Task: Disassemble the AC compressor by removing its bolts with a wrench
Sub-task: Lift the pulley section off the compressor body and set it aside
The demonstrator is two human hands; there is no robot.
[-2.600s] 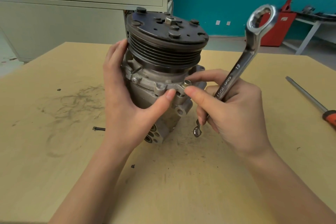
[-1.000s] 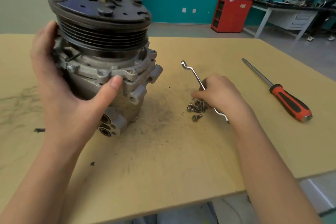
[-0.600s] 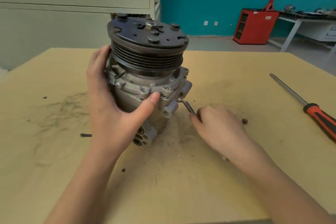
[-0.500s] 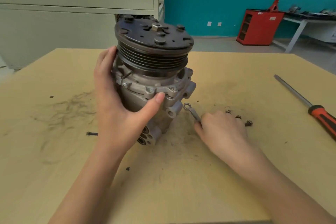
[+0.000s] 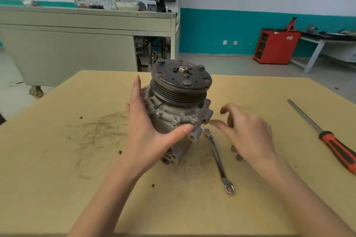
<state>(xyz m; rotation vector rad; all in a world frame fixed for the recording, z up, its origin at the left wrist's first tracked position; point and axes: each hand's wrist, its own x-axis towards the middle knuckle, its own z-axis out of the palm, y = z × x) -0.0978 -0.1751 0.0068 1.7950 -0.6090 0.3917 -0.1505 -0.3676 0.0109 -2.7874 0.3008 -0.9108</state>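
The grey AC compressor (image 5: 179,109) stands tilted on the wooden table (image 5: 77,188), its dark pulley plate on top. My left hand (image 5: 146,131) holds its left side, thumb across the front flange. The ring wrench (image 5: 217,158) lies flat on the table just right of the compressor, with no hand on it. My right hand (image 5: 248,132) hovers above the table beside the flange, fingers loosely curled and holding nothing. Loose bolts (image 5: 236,153) lie partly hidden under that hand.
An orange-handled screwdriver (image 5: 327,136) lies at the table's right. Dark debris and scratch marks (image 5: 100,131) cover the left part. A grey cabinet (image 5: 77,44) stands behind the table, a red cabinet (image 5: 275,46) at the back right.
My right hand has let go of the wrench, which now lies on the table, and has lifted toward the compressor's flange. My left hand keeps holding the compressor.
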